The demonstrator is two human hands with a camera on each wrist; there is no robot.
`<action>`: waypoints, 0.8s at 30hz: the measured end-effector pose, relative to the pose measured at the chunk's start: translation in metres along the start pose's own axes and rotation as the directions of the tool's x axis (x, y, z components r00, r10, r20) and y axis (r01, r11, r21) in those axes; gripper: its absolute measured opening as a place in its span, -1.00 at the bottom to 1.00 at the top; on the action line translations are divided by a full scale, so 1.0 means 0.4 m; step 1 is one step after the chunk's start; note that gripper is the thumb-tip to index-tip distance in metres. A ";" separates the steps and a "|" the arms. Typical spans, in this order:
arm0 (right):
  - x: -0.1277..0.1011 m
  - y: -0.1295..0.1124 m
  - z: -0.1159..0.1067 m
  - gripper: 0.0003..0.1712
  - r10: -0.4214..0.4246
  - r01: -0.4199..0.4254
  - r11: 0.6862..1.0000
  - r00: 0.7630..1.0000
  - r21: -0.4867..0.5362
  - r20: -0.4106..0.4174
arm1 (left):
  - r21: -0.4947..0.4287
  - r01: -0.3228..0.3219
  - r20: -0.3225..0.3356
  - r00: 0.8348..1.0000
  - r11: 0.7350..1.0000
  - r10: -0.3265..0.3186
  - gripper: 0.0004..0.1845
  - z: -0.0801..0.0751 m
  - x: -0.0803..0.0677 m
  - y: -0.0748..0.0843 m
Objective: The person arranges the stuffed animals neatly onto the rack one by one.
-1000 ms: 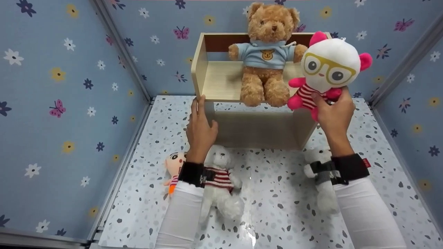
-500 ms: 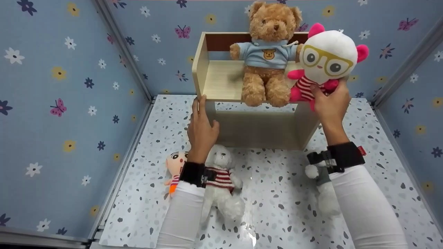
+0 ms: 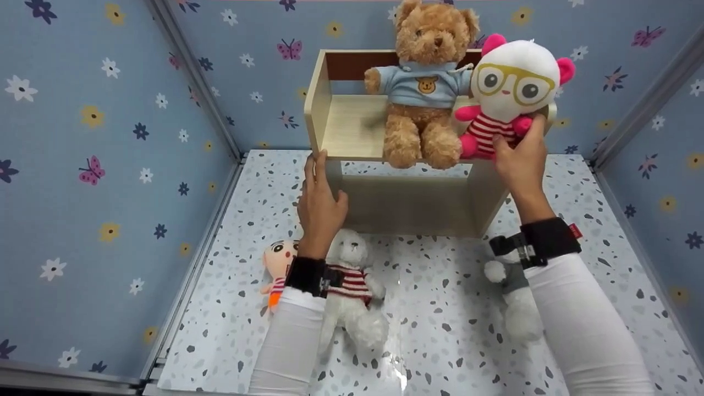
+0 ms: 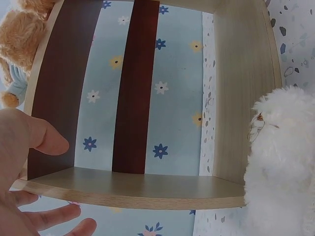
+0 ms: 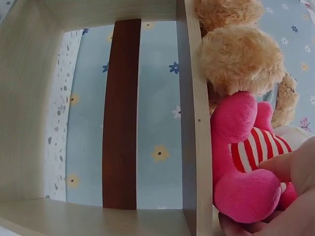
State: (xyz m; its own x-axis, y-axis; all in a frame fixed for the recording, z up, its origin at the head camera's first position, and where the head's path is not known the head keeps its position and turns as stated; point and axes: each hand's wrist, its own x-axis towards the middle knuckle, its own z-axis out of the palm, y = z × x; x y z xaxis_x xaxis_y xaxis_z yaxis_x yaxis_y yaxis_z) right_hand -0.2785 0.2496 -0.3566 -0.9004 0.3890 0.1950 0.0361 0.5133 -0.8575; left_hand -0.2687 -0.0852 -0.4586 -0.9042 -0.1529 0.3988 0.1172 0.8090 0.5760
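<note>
My right hand grips a plush panda with a white head, yellow glasses, pink limbs and a red-striped body. In the right wrist view its pink feet are at the front edge of the upper shelf. Beside it a brown teddy bear in a blue hoodie sits on the upper shelf of a small wooden shelf unit, legs over the edge. My left hand touches the unit's left side with straight fingers; in the left wrist view the thumb is apart from the other fingers.
A white plush bear in a striped sweater and an orange-trousered doll lie on the speckled surface at left. Another white and grey plush lies under my right forearm. Flowered panels stand around.
My right hand has carried the plush panda left and back onto the upper shelf, close against the teddy bear. The left hand has stayed in place.
</note>
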 end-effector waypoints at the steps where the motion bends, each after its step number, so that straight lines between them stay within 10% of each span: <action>1: 0.001 0.001 0.002 -0.25 0.001 -0.001 1.000 1.000 -0.001 0.002 | -0.001 -0.001 -0.001 1.000 1.000 0.001 -0.07 0.000 0.000 0.000; 24: 0.002 0.024 0.026 -0.28 0.079 -0.088 0.989 0.994 -0.119 -0.076 | -0.001 0.003 -0.018 1.000 1.000 -0.003 -0.06 0.005 -0.001 0.002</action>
State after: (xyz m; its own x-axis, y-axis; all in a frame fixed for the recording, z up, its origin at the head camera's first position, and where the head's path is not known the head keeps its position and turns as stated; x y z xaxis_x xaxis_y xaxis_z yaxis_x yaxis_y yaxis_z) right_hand -0.2832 0.2468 -0.3694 -0.8591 0.4854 0.1623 0.1664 0.5647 -0.8083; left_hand -0.2692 -0.0831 -0.4597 -0.8970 -0.1660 0.4097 0.1144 0.8080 0.5780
